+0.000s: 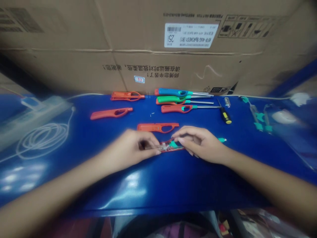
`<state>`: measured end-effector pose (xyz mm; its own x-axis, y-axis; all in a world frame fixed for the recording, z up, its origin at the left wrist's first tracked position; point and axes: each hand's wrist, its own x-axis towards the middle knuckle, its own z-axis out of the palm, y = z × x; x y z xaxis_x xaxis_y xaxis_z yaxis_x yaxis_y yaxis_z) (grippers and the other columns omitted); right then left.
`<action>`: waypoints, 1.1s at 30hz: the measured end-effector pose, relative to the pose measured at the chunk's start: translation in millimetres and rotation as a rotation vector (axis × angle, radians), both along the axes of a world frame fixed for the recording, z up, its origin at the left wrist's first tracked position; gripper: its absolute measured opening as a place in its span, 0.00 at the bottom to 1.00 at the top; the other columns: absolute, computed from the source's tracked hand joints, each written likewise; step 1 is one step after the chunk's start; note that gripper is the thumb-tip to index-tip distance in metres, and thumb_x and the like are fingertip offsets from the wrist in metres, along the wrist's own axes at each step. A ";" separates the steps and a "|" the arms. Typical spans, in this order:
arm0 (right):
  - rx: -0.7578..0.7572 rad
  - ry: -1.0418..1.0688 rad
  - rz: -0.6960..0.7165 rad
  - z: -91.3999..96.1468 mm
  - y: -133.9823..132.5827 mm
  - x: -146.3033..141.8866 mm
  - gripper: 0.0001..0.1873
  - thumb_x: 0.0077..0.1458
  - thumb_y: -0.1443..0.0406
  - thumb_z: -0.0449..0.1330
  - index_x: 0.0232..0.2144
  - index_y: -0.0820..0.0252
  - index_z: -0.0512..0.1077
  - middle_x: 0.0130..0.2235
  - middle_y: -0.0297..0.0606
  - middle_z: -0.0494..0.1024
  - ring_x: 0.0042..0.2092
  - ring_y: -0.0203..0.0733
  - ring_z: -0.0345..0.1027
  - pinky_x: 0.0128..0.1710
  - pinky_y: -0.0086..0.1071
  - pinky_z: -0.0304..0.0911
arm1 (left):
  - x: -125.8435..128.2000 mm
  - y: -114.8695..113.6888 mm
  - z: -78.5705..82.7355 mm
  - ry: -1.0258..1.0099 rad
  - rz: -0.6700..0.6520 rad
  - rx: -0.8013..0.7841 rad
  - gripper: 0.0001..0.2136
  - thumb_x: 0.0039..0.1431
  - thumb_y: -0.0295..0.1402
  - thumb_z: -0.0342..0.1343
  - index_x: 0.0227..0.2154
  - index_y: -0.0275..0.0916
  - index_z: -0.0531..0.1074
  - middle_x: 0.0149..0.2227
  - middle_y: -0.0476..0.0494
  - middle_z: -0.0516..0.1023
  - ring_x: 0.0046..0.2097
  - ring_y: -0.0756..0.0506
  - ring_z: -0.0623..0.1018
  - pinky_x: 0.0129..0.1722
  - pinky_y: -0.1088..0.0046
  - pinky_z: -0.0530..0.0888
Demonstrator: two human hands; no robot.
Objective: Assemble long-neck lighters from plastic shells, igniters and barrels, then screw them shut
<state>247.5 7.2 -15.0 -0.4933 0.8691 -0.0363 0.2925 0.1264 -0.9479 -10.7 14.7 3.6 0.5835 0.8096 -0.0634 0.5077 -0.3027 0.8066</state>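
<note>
An opened long-nosed lighter [170,147] lies between my hands, its red half shell showing a teal trigger and thin wires inside. My left hand [135,145] grips the left end of it, thumb and fingers pinched together. On the other side, my right hand [201,143] has its fingers curled closed over the trigger part and hides much of that end. A teal tip [222,140] sticks out past the right hand. Just behind the hands rests an orange shell half [158,128].
Assembled lighters [173,108] lie at the back, beside a yellow-black screwdriver [226,116]. More orange shells [111,113] lie left of tiny screws [152,114]. Teal-ended inner parts [259,117] are at right, a coiled white cable [42,140] at left. A cardboard wall [86,72] stands behind.
</note>
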 end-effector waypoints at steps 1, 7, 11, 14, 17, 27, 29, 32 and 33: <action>0.011 -0.002 0.009 0.2 0.4 0.4 0.15 0.64 0.57 0.58 0.45 0.63 0.73 0.22 0.27 0.68 0.20 0.29 0.60 0.19 0.24 0.56 | -0.9 -0.3 0.7 0.036 -0.027 0.067 0.05 0.59 0.34 0.64 0.37 0.41 0.82 0.35 0.48 0.84 0.34 0.49 0.80 0.36 0.75 0.74; 0.105 -0.023 0.020 0.8 0.3 -0.9 0.12 0.65 0.61 0.57 0.43 0.62 0.75 0.35 0.36 0.74 0.22 0.26 0.60 0.19 0.25 0.56 | -0.9 -2.1 -3.8 0.123 -0.085 0.281 0.08 0.64 0.34 0.60 0.41 0.41 0.82 0.38 0.44 0.82 0.36 0.48 0.78 0.37 0.74 0.72; 0.136 -0.034 0.024 0.8 0.0 -1.2 0.10 0.64 0.63 0.57 0.43 0.62 0.75 0.37 0.37 0.74 0.23 0.26 0.61 0.20 0.25 0.57 | -1.7 -1.1 -5.6 0.132 -0.068 0.227 0.09 0.60 0.36 0.63 0.42 0.40 0.81 0.35 0.46 0.82 0.30 0.50 0.76 0.30 0.76 0.70; 0.200 -0.050 -0.001 0.3 -0.3 0.4 0.10 0.64 0.63 0.56 0.43 0.62 0.74 0.38 0.39 0.75 0.24 0.28 0.61 0.20 0.26 0.57 | -3.4 -1.1 -2.0 0.139 -0.077 0.203 0.09 0.59 0.37 0.64 0.41 0.41 0.82 0.36 0.46 0.83 0.32 0.49 0.78 0.32 0.76 0.72; 0.439 -0.144 0.008 0.2 -0.9 3.6 0.11 0.65 0.65 0.55 0.45 0.60 0.75 0.41 0.42 0.76 0.30 0.33 0.67 0.25 0.28 0.63 | -5.2 -1.9 2.2 0.152 -0.105 0.222 0.08 0.63 0.35 0.60 0.40 0.42 0.83 0.38 0.45 0.83 0.36 0.48 0.80 0.37 0.74 0.74; 0.872 -0.555 0.440 -0.1 1.1 10.3 0.18 0.66 0.65 0.55 0.56 0.57 0.72 0.69 0.49 0.58 0.64 0.54 0.57 0.61 0.55 0.57 | -7.0 -2.1 1.2 0.188 -0.170 0.299 0.08 0.65 0.32 0.59 0.41 0.42 0.84 0.37 0.44 0.82 0.36 0.47 0.80 0.41 0.71 0.75; 0.873 -0.590 0.464 2.1 0.7 9.3 0.19 0.67 0.64 0.54 0.57 0.58 0.72 0.70 0.50 0.56 0.65 0.54 0.58 0.61 0.55 0.57 | -6.2 -3.5 0.6 0.210 -0.166 0.316 0.08 0.65 0.32 0.59 0.40 0.40 0.84 0.36 0.43 0.81 0.36 0.47 0.80 0.40 0.70 0.75; 0.886 -0.668 0.482 6.0 -1.7 7.3 0.20 0.68 0.64 0.52 0.59 0.59 0.70 0.70 0.51 0.57 0.65 0.54 0.58 0.61 0.54 0.57 | -4.9 -5.5 0.2 0.262 -0.145 0.342 0.09 0.65 0.31 0.58 0.41 0.39 0.84 0.36 0.42 0.80 0.35 0.46 0.79 0.40 0.69 0.75; 0.896 -0.686 0.479 7.0 -2.6 6.9 0.21 0.68 0.64 0.52 0.60 0.60 0.69 0.70 0.51 0.58 0.64 0.55 0.59 0.61 0.54 0.57 | -4.7 -5.8 0.1 0.272 -0.143 0.345 0.09 0.65 0.31 0.59 0.41 0.39 0.84 0.36 0.42 0.80 0.35 0.46 0.79 0.40 0.68 0.75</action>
